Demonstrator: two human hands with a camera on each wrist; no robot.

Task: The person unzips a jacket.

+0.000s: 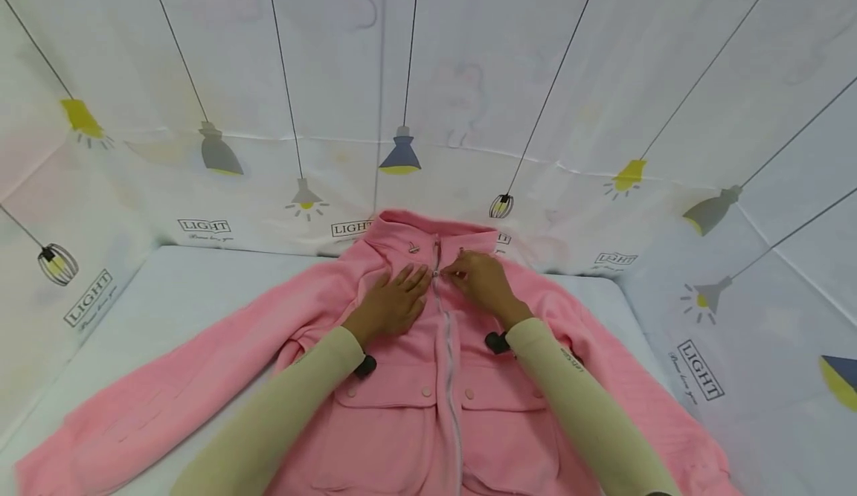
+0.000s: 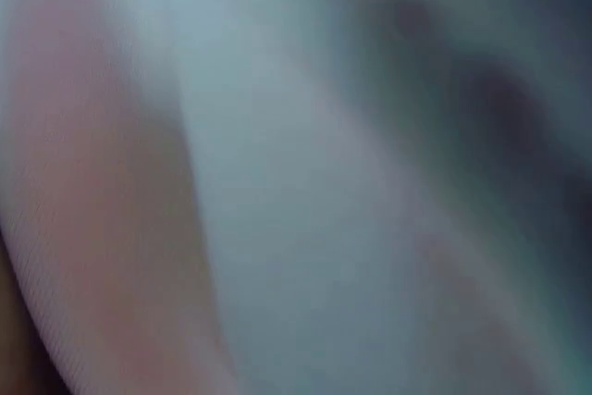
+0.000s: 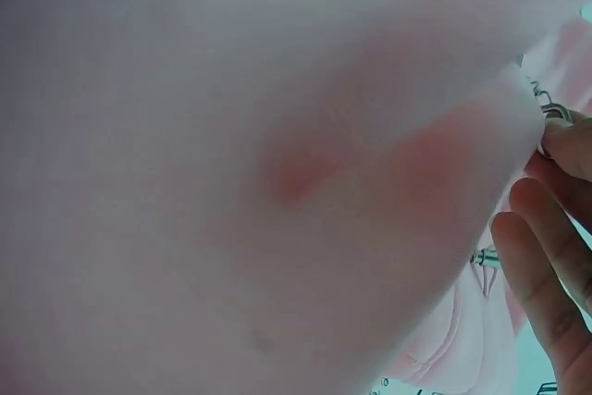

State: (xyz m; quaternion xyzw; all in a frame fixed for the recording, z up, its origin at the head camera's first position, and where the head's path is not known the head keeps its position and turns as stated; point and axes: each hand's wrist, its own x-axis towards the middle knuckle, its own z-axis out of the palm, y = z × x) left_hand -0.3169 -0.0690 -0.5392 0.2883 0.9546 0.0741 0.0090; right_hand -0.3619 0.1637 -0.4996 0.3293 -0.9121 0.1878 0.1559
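Observation:
A pink jacket (image 1: 402, 407) lies front up on a pale blue surface (image 1: 201, 288), its sleeves spread to both sides and its collar at the far end. A white zipper (image 1: 447, 362) runs up its middle. My left hand (image 1: 391, 304) presses flat on the chest left of the zipper, fingers straight. My right hand (image 1: 478, 279) pinches the zipper pull (image 1: 437, 274) just below the collar. In the right wrist view pale fabric fills most of the picture, with the fingers (image 3: 541, 265) at the right edge by metal zipper parts (image 3: 551, 114). The left wrist view is a blur.
Two buttoned chest pockets (image 1: 384, 414) flank the zipper. A white sheet printed with lamps (image 1: 402, 155) and the word LIGHT rises behind and to both sides of the surface. Bare surface shows left of the jacket and at the far right (image 1: 602, 295).

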